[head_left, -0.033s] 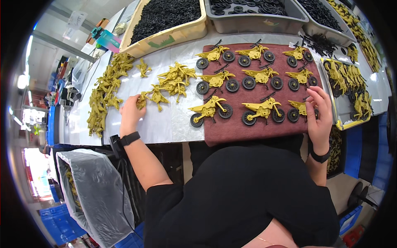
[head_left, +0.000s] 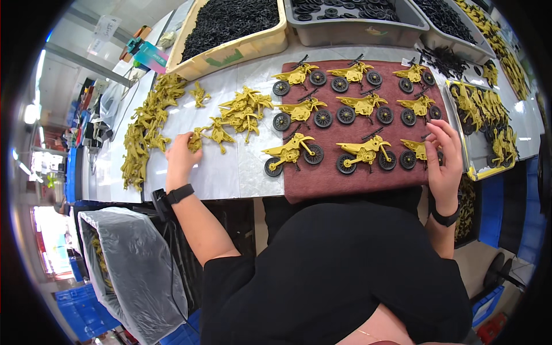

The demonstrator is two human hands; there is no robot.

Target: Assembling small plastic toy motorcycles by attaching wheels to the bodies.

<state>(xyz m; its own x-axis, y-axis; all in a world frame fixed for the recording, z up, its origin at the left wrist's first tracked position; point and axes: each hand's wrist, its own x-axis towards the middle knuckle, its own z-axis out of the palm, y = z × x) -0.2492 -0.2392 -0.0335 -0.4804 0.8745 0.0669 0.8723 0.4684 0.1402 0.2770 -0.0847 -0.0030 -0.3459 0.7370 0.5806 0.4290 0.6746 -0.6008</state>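
Note:
On the left of the table, my left hand (head_left: 181, 156) has its fingers closed round a yellow plastic toy motorcycle body (head_left: 196, 140), partly hidden by them. A loose pile of similar yellow bodies (head_left: 244, 112) lies just beyond it. My right hand (head_left: 445, 161) is over the near right corner of the dark red mat (head_left: 322, 184), thumb and fingers apart. Behind it lies a toy motorcycle (head_left: 411, 155) with black wheels, its front partly covered by the hand. Several more assembled motorcycles (head_left: 365, 155) lie in rows on the mat.
A long heap of yellow bodies (head_left: 135, 155) runs along the table's left side. Bins of black parts (head_left: 230, 26) and black wheels (head_left: 351, 34) stand at the back. To the right, a yellow-rimmed tray (head_left: 483, 171) holds motorcycles. A plastic-lined container (head_left: 135, 259) stands below left.

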